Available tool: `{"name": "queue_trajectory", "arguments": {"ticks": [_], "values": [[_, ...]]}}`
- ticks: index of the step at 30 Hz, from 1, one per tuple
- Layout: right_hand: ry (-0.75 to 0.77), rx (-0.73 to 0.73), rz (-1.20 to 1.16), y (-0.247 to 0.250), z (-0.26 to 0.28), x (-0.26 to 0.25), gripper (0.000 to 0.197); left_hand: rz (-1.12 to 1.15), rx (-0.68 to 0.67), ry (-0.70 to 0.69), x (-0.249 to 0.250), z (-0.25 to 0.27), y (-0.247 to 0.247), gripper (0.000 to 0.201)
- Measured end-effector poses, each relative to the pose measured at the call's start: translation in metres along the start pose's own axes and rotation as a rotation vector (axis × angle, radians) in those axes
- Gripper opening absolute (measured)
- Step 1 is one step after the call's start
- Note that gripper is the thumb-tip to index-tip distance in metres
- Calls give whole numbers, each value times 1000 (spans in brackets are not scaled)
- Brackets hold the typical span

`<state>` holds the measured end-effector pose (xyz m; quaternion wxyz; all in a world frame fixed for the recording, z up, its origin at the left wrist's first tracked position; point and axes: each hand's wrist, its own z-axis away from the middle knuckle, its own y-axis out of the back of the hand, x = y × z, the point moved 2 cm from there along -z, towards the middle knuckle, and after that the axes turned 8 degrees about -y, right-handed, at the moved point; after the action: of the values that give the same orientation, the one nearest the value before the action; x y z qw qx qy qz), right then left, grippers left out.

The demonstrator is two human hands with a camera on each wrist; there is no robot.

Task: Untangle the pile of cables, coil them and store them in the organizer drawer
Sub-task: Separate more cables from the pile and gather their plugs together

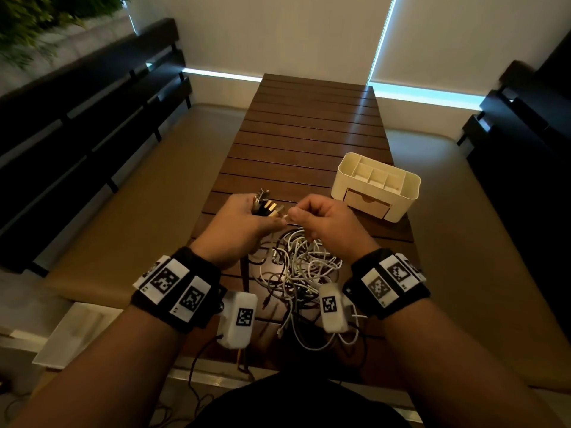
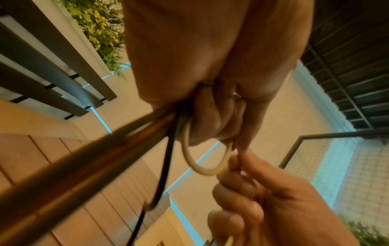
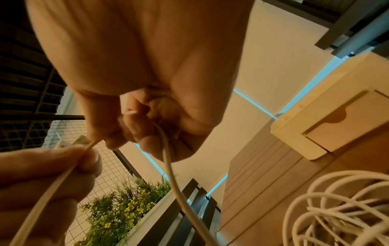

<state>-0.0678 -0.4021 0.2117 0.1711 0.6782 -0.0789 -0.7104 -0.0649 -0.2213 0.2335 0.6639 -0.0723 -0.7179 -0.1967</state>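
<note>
A tangled pile of white and dark cables (image 1: 296,273) lies on the slatted wooden table (image 1: 309,134) under my wrists. My left hand (image 1: 262,216) is raised over it and grips a bundle of cable ends and plugs (image 1: 264,205). In the left wrist view its fingers (image 2: 210,119) curl round a white cable loop (image 2: 200,166) and a black cable (image 2: 166,166). My right hand (image 1: 298,213) pinches the white cable (image 3: 168,163) right beside the left hand. The cream organizer (image 1: 408,193) stands at the right, its drawer (image 1: 367,202) closed.
Dark slatted benches (image 1: 92,118) flank the table on both sides, with tan floor between. A planter with green and yellow plants (image 3: 118,213) stands behind the left bench. White camera modules (image 1: 238,319) hang under both wrists above the pile.
</note>
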Motion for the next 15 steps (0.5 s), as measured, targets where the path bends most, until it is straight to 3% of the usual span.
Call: {"name": "queue_trajectory", "arguments": {"ticks": [7, 9, 11, 13, 15], "values": [[-198, -114, 46, -4, -1, 42, 30, -257, 136, -56, -5, -6, 21, 14], [-271, -105, 61, -3, -1, 51, 31, -290, 161, -27, -13, -5, 22, 13], [-253, -39, 107, 0, -2, 49, 27, -328, 147, 22, -22, -3, 21, 15], [-187, 15, 258, 7, -7, 43, 24, -362, 115, 50, -29, -1, 19, 19], [-155, -13, 557, 9, -13, 37, 24, -340, 117, 17, -28, -1, 19, 21]]}}
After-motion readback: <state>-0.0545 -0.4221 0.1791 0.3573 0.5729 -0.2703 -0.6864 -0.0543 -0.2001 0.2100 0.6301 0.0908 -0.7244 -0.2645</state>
